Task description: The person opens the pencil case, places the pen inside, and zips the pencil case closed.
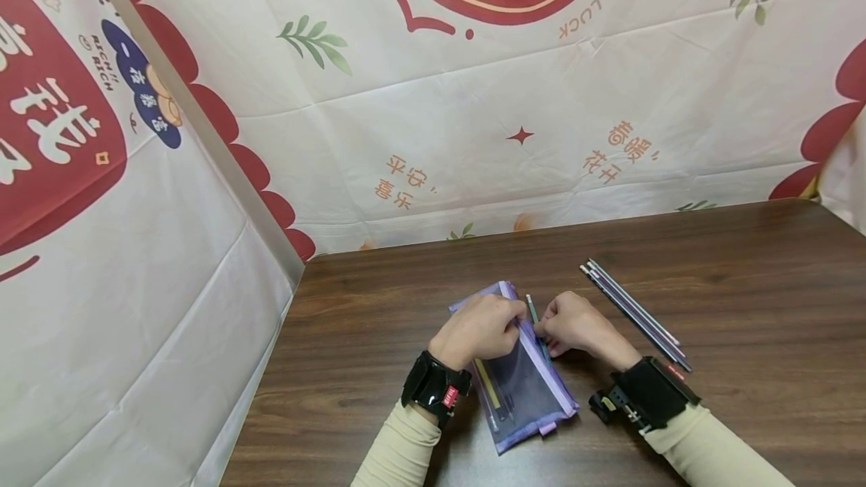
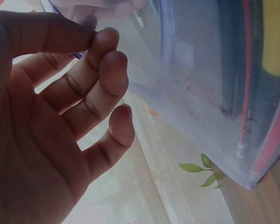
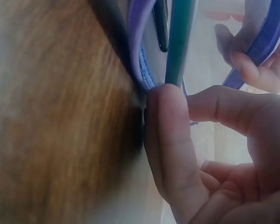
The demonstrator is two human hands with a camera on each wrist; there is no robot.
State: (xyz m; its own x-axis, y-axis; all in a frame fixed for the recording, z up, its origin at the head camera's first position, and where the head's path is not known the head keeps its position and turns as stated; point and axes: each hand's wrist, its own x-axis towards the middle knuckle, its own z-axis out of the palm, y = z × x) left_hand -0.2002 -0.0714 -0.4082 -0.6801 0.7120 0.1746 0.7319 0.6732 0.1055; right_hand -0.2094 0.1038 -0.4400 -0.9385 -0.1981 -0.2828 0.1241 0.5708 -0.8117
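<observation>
A purple-edged mesh pencil pouch (image 1: 534, 389) lies slanted on the table, its zipper side facing right. Several long items show through the mesh, among them a yellow one (image 2: 275, 37) and a thin red one (image 2: 246, 70). My left hand (image 1: 480, 329) pinches the edge of the pouch between thumb and fingertips and holds the opening apart. In the right wrist view, a teal pencil (image 3: 178, 46) extends into the opening between the purple edges. Thumb and fingers of my right hand (image 1: 575, 325) pinch that pencil beside the zipper edge.
Several dark and silvery pencils (image 1: 636, 314) lie side by side on the brown wooden table (image 1: 365, 322), right of the pouch. A printed white cloth (image 1: 460, 134) hangs along the table's back edge, and another cloth (image 1: 169, 284) stands at the left.
</observation>
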